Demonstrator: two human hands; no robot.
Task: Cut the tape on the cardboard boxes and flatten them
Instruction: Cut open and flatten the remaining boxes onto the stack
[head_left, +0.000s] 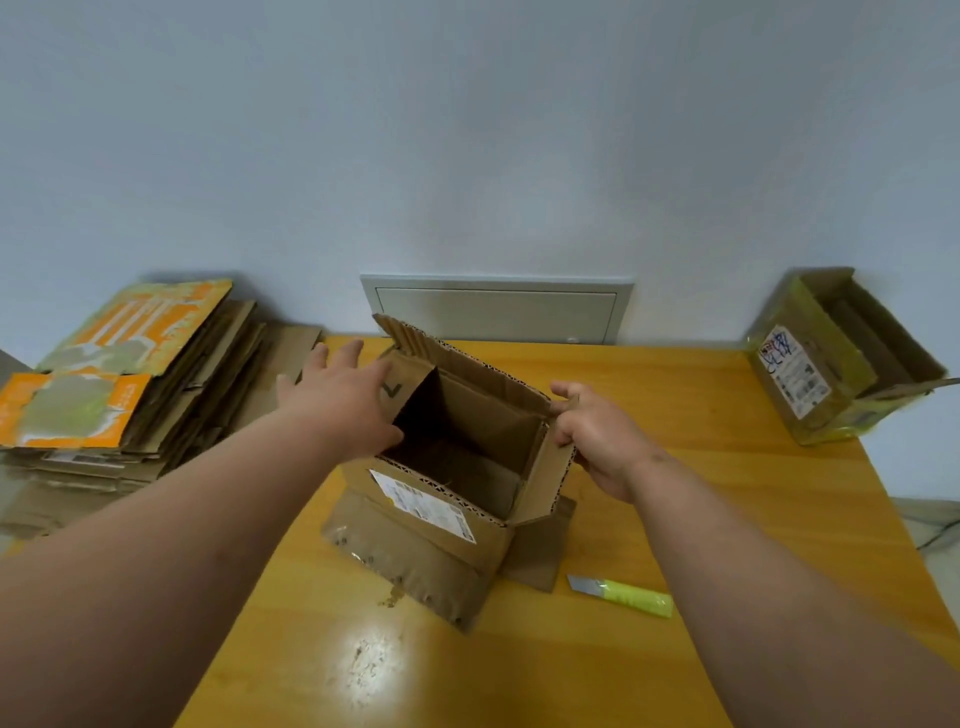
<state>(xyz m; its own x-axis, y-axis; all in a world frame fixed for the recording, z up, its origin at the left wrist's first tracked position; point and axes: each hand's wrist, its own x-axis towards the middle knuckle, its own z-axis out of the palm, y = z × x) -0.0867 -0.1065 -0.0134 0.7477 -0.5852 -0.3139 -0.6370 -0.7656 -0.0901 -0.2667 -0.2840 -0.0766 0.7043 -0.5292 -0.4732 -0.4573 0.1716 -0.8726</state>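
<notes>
An open cardboard box (457, 457) stands in the middle of the yellow wooden table (701, 519), its top flaps up and its lower flaps splayed flat on the tabletop around it. A white shipping label (423, 503) is stuck on the near wall. The left hand (343, 405) lies against the box's left side with the fingers stretched out straight and spread; it touches the left flap rather than curling round it, the fingertips reaching past the box toward the wall. The right hand (597, 434) is at the box's right edge, fingers curled round the upright right flap, thumb on the outer face, so the box sits squarely between the two hands.

On the table just in front of and to the right of the box, below the right forearm and apart from both hands, rests a utility knife (621, 595) with a yellow-green handle and the blade out. At the far right corner of the table a second box (836, 358), wrapped in yellowish tape and bearing a label, lies tipped on its side with its mouth open. Beside the table on the left sits a stack of flattened cardboard (135, 374), some sheets printed orange
</notes>
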